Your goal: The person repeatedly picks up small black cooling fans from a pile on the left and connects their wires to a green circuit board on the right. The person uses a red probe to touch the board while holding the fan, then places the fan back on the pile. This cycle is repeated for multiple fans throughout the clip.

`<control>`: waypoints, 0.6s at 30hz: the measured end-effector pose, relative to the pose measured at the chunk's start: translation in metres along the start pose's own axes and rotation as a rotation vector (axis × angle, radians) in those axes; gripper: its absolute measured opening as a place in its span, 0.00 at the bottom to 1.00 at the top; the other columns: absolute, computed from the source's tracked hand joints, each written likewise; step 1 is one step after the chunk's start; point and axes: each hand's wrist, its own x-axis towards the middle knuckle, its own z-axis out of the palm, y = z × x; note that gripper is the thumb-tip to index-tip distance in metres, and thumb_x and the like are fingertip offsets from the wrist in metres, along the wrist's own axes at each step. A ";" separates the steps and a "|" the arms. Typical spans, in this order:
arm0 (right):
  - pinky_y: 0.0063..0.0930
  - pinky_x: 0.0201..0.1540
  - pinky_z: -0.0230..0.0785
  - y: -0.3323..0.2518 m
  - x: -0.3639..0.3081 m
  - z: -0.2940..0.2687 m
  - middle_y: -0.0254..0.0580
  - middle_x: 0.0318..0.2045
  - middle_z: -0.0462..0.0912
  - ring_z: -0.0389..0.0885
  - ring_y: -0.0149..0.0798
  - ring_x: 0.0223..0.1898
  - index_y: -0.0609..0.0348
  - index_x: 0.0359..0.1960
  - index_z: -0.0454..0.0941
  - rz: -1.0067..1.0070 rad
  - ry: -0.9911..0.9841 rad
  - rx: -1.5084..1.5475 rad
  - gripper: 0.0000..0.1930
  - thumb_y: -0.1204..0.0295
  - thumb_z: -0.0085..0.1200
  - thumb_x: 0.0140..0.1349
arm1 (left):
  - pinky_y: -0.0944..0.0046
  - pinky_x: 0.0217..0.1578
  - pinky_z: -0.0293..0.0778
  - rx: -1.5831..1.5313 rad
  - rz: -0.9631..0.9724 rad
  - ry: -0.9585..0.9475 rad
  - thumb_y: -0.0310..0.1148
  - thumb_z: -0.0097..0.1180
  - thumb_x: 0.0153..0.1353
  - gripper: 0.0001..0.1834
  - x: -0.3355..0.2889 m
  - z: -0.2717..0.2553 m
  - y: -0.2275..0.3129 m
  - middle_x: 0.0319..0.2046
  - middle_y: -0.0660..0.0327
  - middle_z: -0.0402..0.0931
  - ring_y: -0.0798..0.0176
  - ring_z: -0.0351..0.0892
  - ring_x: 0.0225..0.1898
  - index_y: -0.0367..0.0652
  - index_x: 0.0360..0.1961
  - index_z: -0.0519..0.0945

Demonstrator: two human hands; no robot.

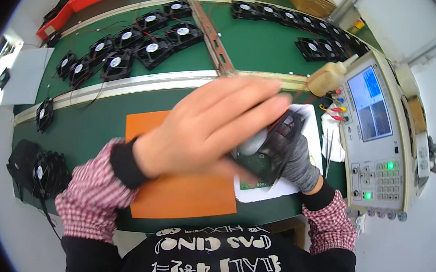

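Note:
My left hand [215, 117] is bare and blurred by motion. Its fingers stretch toward the fan, with the thumb apart from them, and nothing shows in its grasp. A grey glove covers my right hand [300, 167], which grips a black cooling fan [285, 135] from the right side. The left hand hides part of this fan. Below the fan lies a green board [251, 184], partly covered, on a white sheet [267, 197]. An orange mat [183, 202] lies under my left wrist.
Several black fans with wires [152, 48] stand on the green table beyond a white rail [144, 79]. More fans [290, 18] line the far right. A test instrument with a screen [372, 108] stands right, beside a bottle [326, 78] and tweezers [329, 151]. Fans are stacked [49, 176] at left.

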 end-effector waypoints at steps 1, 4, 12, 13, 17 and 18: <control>0.39 0.40 0.74 -0.003 -0.001 -0.002 0.40 0.33 0.82 0.83 0.46 0.38 0.52 0.35 0.80 0.067 -0.015 0.148 0.09 0.73 0.64 0.53 | 0.50 0.59 0.68 0.103 0.029 0.004 0.50 0.70 0.47 0.42 0.011 0.015 -0.022 0.60 0.43 0.69 0.41 0.70 0.60 0.35 0.59 0.72; 0.30 0.40 0.74 -0.010 0.005 -0.010 0.43 0.34 0.82 0.82 0.41 0.36 0.59 0.40 0.80 0.118 0.083 0.378 0.10 0.79 0.61 0.56 | 0.47 0.61 0.66 0.228 -0.234 0.117 0.44 0.68 0.52 0.38 0.002 0.043 -0.086 0.61 0.41 0.68 0.41 0.69 0.62 0.38 0.61 0.70; 0.28 0.38 0.75 -0.072 -0.076 -0.120 0.37 0.24 0.83 0.81 0.36 0.26 0.58 0.36 0.83 0.461 -0.565 0.394 0.12 0.63 0.54 0.66 | 0.46 0.51 0.66 0.818 -0.752 -0.157 0.55 0.69 0.48 0.38 -0.134 -0.010 -0.188 0.45 0.52 0.74 0.47 0.74 0.49 0.41 0.54 0.75; 0.31 0.38 0.76 -0.071 -0.105 -0.115 0.37 0.24 0.84 0.83 0.38 0.27 0.56 0.37 0.84 0.457 -0.758 0.363 0.13 0.61 0.53 0.67 | 0.45 0.51 0.65 0.744 -0.799 -0.172 0.53 0.70 0.47 0.37 -0.131 -0.019 -0.181 0.45 0.53 0.74 0.48 0.73 0.50 0.45 0.55 0.75; 0.35 0.39 0.77 -0.055 -0.243 -0.027 0.40 0.24 0.85 0.85 0.43 0.28 0.55 0.38 0.84 1.026 -1.018 0.188 0.19 0.56 0.45 0.72 | 0.53 0.53 0.68 0.588 -0.613 0.079 0.36 0.73 0.40 0.31 -0.086 -0.021 -0.110 0.48 0.55 0.75 0.49 0.72 0.52 0.45 0.50 0.79; 0.35 0.39 0.77 -0.043 -0.273 0.008 0.40 0.24 0.85 0.85 0.43 0.29 0.56 0.38 0.83 1.175 -0.957 0.151 0.18 0.57 0.45 0.72 | 0.54 0.55 0.67 0.505 -0.582 0.079 0.35 0.72 0.40 0.32 -0.080 -0.017 -0.090 0.49 0.55 0.75 0.49 0.72 0.53 0.44 0.51 0.78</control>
